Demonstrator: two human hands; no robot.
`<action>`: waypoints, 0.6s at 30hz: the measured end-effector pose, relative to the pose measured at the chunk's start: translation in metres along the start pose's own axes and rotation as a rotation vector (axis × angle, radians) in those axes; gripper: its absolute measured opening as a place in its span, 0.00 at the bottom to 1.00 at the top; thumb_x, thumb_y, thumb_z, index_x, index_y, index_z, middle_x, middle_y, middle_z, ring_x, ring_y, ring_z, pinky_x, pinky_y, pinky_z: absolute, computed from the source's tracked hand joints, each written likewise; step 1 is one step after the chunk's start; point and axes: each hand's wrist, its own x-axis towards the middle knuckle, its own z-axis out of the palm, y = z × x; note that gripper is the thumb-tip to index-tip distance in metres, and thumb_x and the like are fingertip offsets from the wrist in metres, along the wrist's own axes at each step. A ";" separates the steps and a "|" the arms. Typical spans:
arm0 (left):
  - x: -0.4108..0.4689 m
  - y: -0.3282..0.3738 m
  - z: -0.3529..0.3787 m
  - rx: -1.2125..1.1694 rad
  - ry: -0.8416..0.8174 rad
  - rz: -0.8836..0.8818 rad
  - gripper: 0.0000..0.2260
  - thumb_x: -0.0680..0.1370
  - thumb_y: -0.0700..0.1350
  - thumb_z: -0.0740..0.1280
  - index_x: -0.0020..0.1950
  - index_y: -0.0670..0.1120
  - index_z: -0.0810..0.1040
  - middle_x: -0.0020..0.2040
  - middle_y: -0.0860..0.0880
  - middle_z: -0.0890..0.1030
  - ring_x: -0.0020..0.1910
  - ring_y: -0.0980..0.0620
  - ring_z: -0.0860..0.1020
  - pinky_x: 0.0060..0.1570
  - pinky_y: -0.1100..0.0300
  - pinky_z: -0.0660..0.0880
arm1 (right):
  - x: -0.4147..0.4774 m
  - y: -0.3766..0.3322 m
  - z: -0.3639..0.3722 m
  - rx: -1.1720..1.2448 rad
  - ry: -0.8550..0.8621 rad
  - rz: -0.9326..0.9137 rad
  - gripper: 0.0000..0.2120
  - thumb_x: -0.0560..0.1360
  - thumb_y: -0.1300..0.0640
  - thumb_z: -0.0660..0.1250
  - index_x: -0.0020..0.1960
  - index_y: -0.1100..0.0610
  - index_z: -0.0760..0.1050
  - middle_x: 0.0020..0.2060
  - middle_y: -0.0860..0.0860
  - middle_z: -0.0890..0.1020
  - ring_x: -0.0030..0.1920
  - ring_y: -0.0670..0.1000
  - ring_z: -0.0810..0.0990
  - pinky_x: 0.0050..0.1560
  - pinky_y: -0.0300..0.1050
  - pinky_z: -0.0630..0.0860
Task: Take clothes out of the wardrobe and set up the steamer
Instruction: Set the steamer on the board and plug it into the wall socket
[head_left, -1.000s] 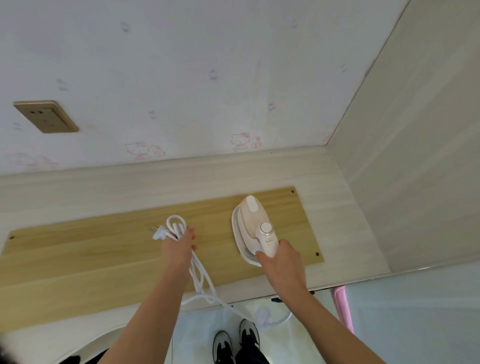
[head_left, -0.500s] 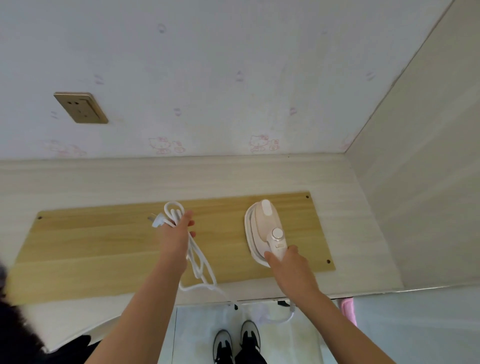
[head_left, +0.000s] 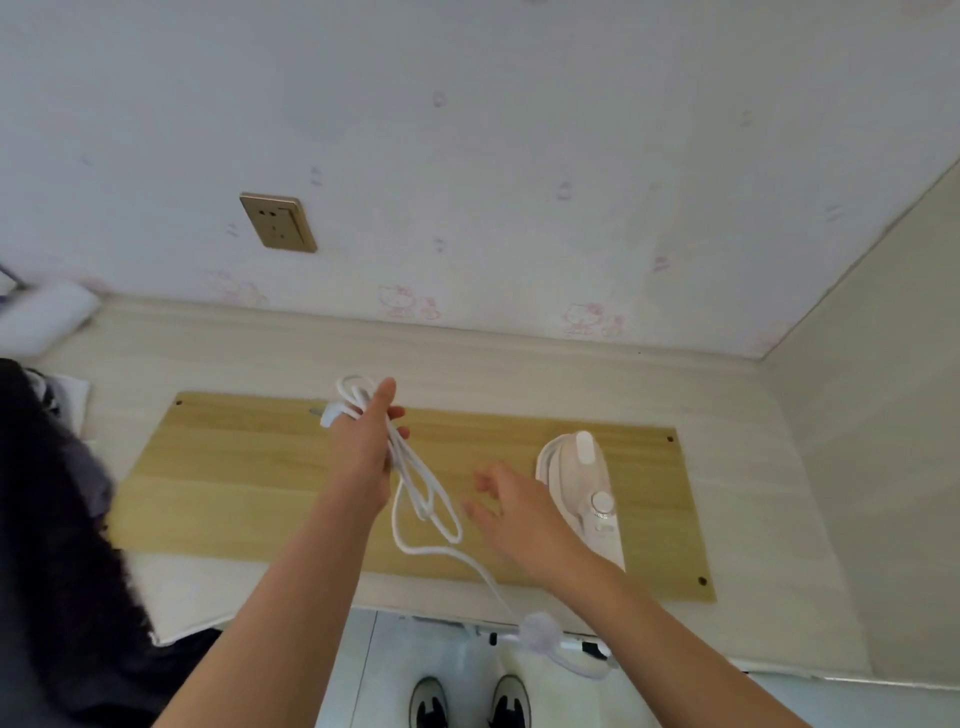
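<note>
A pale pink and white handheld steamer (head_left: 582, 483) lies on a yellow wooden board (head_left: 249, 473) on the desk. My left hand (head_left: 363, 452) holds up the bundled white power cord (head_left: 421, 493), whose plug (head_left: 328, 414) sticks out to the left of the fingers. Loops of the cord hang down and trail over the desk's front edge. My right hand (head_left: 514, 514) hovers with spread fingers between the cord and the steamer, holding nothing.
A brass-coloured wall socket (head_left: 278, 222) sits on the wall above and left of the board. Dark clothing (head_left: 57, 545) fills the left edge. A wardrobe side panel (head_left: 883, 415) closes off the right. My shoes (head_left: 467, 701) stand on the floor below.
My right hand has let go of the steamer's handle and moved left toward the cord. My left hand has lifted the cord bundle higher. The view has shifted left.
</note>
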 end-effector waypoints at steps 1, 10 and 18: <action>0.001 0.004 -0.002 -0.019 0.006 0.009 0.07 0.78 0.47 0.67 0.44 0.44 0.76 0.38 0.49 0.77 0.35 0.53 0.75 0.35 0.59 0.72 | 0.006 -0.007 0.005 0.046 -0.053 0.002 0.23 0.78 0.47 0.62 0.70 0.55 0.66 0.65 0.50 0.74 0.62 0.50 0.74 0.60 0.44 0.72; 0.033 0.037 -0.041 0.020 -0.087 0.007 0.10 0.75 0.51 0.69 0.45 0.44 0.76 0.41 0.47 0.79 0.34 0.49 0.75 0.35 0.56 0.72 | 0.058 -0.056 0.032 0.078 -0.077 -0.060 0.10 0.81 0.56 0.56 0.48 0.57 0.75 0.39 0.52 0.84 0.34 0.50 0.81 0.46 0.51 0.79; 0.088 0.063 -0.090 0.100 -0.258 0.126 0.27 0.77 0.51 0.67 0.73 0.56 0.62 0.60 0.51 0.77 0.57 0.46 0.79 0.59 0.48 0.74 | 0.091 -0.064 0.055 -0.105 0.138 -0.017 0.14 0.81 0.54 0.54 0.38 0.51 0.67 0.33 0.50 0.79 0.36 0.55 0.79 0.42 0.54 0.76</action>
